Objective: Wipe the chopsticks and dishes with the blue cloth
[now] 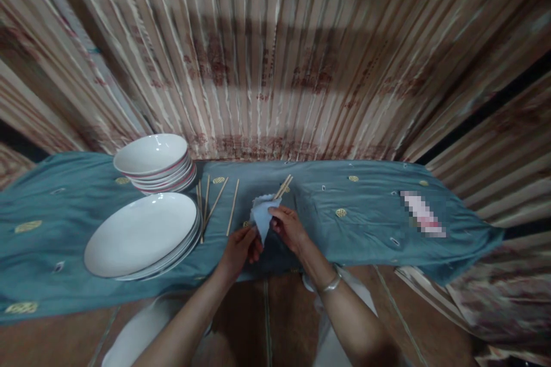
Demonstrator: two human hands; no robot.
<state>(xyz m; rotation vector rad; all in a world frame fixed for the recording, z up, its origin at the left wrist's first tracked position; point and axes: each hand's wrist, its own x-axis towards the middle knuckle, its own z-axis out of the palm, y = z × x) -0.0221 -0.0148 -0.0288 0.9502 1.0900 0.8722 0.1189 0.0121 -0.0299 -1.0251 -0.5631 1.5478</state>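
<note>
A light blue cloth (263, 213) hangs between my two hands above the near part of the table. A pair of wooden chopsticks (284, 186) sticks out past its upper right edge; the cloth and my fingers hide the rest of their length. My right hand (289, 229) is closed on the cloth's right side, thumb on top. At the lower left, my left hand (243, 248) pinches the cloth's edge; whether it also grips the chopstick ends cannot be seen. Several loose chopsticks (233, 207) lie on the tablecloth to the left of my hands.
A stack of white oval plates (142, 235) stands at the left, with a stack of red-rimmed bowls (150, 155) behind it. The green patterned tablecloth (365, 223) is wrinkled. A pixelated pinkish item (424, 215) lies at the right. Pleated curtains (267, 69) hang behind the table.
</note>
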